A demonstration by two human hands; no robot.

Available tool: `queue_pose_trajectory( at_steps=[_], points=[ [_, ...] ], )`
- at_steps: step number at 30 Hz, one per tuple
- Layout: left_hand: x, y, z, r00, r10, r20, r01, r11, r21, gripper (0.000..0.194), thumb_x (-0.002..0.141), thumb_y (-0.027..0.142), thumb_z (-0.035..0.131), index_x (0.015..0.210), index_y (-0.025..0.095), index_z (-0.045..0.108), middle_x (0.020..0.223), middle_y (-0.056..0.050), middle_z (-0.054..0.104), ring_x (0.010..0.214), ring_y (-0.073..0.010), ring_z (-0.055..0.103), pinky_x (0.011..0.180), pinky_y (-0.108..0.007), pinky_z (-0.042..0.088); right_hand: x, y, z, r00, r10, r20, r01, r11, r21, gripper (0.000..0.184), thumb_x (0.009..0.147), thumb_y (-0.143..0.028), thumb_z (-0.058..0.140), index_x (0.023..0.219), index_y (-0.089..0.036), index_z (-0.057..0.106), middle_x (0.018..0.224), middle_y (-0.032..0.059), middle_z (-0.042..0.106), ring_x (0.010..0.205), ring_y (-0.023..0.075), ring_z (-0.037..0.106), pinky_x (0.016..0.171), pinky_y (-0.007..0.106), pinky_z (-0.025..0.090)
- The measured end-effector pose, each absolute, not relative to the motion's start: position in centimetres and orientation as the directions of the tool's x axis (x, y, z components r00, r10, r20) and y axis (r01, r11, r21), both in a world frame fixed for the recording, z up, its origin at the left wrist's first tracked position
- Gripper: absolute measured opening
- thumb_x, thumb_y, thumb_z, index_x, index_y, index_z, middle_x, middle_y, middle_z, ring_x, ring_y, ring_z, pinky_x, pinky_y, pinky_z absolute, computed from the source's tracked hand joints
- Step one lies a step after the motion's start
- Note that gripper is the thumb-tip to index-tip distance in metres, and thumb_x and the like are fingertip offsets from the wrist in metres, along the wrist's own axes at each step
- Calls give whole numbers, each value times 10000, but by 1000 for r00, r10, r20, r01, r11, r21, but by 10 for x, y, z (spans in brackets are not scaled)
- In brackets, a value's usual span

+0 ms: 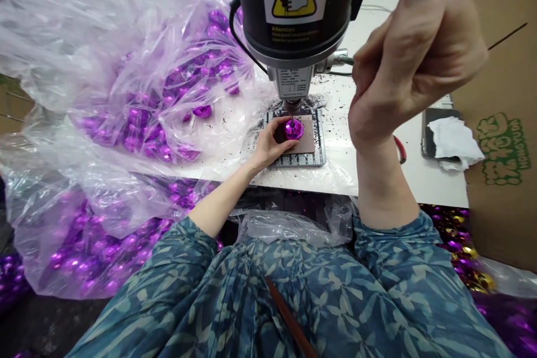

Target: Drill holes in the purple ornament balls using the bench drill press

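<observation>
Under the black drill [300, 42], we held a shiny purple ball [294, 130] in our left hand [268, 142]. The ball sat right between our fingers [277, 122], with the thumb on the near side and a fingertip toward the far side, both pinching it. It rested on a brown board [309, 133] on a gray plate [321, 158] on the desk [338, 142]. Our right hand [413, 61] was up high, curled around the handle [346, 60]. More purple balls [140, 123] lay to our left under clear plastic [126, 22].
</observation>
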State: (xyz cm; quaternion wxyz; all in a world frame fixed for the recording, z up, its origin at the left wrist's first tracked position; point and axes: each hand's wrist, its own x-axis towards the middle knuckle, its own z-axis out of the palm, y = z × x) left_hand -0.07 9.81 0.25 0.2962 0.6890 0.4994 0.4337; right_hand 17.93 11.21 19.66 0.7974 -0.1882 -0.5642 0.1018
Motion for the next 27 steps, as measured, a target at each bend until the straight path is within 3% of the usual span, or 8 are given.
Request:
queue_pose_trajectory(
  at_steps=[3, 7, 12, 16, 23, 27],
  points=[
    [0, 98, 4, 134, 946, 296, 459, -324, 827, 656, 870, 378, 962, 1434, 209, 671, 1428, -136, 794, 1330, -310, 761, 1167, -479, 635, 180, 115, 182, 325, 320, 890, 50, 934, -354, 297, 1036, -409, 599, 1067, -213, 820, 569, -78, 388, 551, -107, 521, 656, 13, 443],
    [-1, 97, 3, 144, 943, 300, 474, -332, 815, 644, 889, 396, 949, 1438, 209, 668, 1433, -135, 790, 1323, -308, 760, 1167, -485, 631, 180, 125, 172, 342, 207, 917, 58, 969, -240, 240, 1046, -348, 587, 1100, -254, 801, 573, -78, 348, 541, -107, 520, 591, 14, 368],
    [-1, 98, 1, 139, 941, 310, 453, -339, 825, 641, 879, 385, 955, 1428, 213, 673, 1413, -123, 797, 1307, -307, 765, 1157, -484, 633, 177, 125, 162, 415, 219, 883, 94, 955, -281, 232, 1015, -430, 667, 934, -223, 733, 546, -69, 435, 495, -31, 467, 515, 136, 411],
    [-1, 99, 0, 147, 933, 327, 433, -359, 827, 635, 885, 385, 949, 1426, 203, 669, 1403, -127, 797, 1301, -304, 768, 1150, -473, 634, 176, 125, 149, 410, 98, 907, 161, 971, -178, 405, 1046, -319, 595, 671, -170, 555, 521, -53, 409, 492, -19, 479, 491, 159, 387],
    [-1, 99, -2, 148, 935, 322, 460, -353, 815, 633, 897, 386, 939, 1440, 212, 663, 1419, -124, 788, 1317, -316, 758, 1161, -499, 626, 184, 140, 126, 306, 137, 942, 173, 965, -197, 608, 1089, -537, 468, 601, -174, 473, 475, -39, 311, 438, -9, 371, 477, 190, 388],
    [-1, 97, -2, 150, 934, 326, 450, -358, 818, 636, 898, 387, 936, 1443, 213, 657, 1420, -126, 785, 1333, -316, 754, 1175, -489, 619, 185, 137, 120, 293, 74, 953, 127, 985, -115, 624, 1077, -441, 520, 534, -155, 408, 430, -51, 319, 403, -2, 383, 443, 176, 366]
  ],
)
